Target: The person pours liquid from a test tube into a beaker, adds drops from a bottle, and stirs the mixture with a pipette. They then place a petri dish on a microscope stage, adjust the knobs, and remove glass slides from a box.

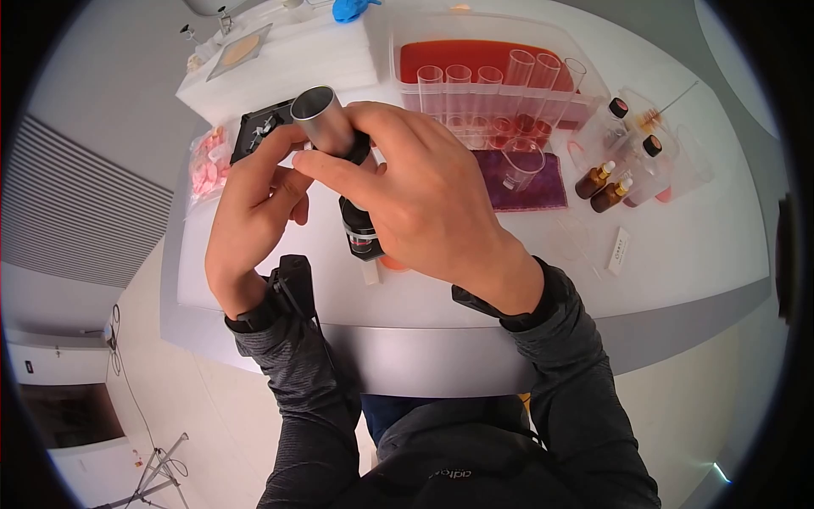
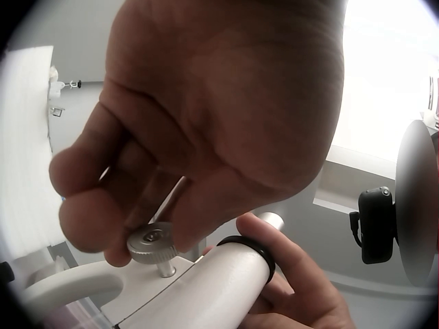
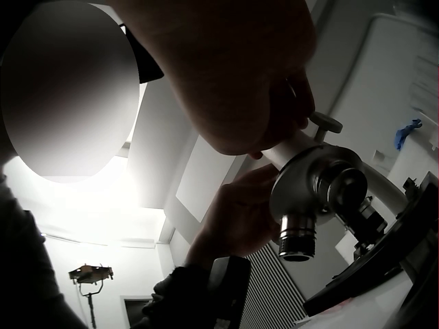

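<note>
A microscope stands before me, its bright metal tube rising between my hands. My left hand reaches in from the left; in the left wrist view its thumb and fingers are around a knurled thumbscrew on the white body. My right hand grips the tube at the black ring, fingers curled around it. Below the hands in the right wrist view are an objective lens and the dark stage. My right hand hides much of the microscope in the head view.
Behind is a clear bin of red liquid, with several clear tubes in front. A beaker sits on a purple mat. Dropper bottles and capped flasks stand at right. A pink-filled bag lies left.
</note>
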Tool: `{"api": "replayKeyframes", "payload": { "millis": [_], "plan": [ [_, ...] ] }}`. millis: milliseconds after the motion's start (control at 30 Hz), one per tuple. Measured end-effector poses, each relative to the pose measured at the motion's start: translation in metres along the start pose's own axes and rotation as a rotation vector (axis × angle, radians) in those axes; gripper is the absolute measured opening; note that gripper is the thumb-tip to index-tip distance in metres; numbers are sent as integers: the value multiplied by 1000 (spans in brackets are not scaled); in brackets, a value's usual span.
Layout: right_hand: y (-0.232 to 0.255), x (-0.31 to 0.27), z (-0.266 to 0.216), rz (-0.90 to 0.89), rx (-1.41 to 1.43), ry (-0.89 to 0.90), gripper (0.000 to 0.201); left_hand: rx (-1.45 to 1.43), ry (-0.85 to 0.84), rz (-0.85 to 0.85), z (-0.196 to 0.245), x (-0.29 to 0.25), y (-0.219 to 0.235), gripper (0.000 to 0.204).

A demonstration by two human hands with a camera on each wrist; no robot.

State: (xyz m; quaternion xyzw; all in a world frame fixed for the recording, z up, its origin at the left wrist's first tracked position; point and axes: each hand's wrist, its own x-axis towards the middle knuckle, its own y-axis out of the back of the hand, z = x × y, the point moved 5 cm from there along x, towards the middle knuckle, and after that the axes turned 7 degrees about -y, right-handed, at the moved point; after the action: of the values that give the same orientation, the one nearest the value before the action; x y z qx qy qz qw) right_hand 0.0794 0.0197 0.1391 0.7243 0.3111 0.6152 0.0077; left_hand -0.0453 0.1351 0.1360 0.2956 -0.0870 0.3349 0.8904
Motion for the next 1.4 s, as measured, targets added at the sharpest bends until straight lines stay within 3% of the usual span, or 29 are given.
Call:
{"api": "replayKeyframes", "payload": {
  "millis": [1000, 1400],
  "plan": [
    [1, 0, 0, -2, 18, -12, 40, 25, 61, -25, -7, 0, 1, 26],
    [0, 0, 0, 4, 32, -16, 44, 103, -7, -49, 6, 1, -4, 31]
  ]
}}
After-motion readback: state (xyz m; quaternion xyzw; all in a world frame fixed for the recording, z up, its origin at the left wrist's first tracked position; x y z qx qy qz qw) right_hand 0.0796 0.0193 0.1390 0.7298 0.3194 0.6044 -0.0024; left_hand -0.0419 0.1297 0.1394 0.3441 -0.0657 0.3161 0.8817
